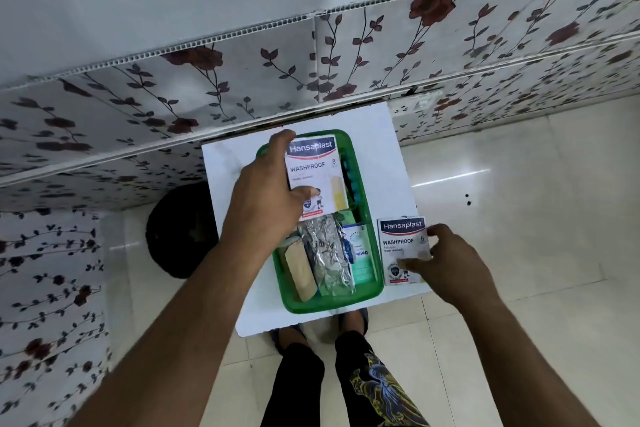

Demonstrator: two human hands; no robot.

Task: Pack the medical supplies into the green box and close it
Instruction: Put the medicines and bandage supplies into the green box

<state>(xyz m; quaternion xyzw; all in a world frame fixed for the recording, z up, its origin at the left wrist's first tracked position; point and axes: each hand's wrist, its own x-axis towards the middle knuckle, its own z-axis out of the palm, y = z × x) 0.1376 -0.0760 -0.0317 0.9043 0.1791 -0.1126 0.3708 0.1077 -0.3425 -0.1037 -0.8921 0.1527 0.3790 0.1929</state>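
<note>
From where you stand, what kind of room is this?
Probably a room in a home, not a clinic or workshop. The floor is glossy cream tile, the wall has rose-patterned panels, and the green box of supplies sits on a small white table low by the person's feet.

Floral wall [346,55], glossy tile floor [519,218].

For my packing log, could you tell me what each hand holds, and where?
Left hand: plaster pack, left edge. Right hand: second pack, right side, on the table.
</note>
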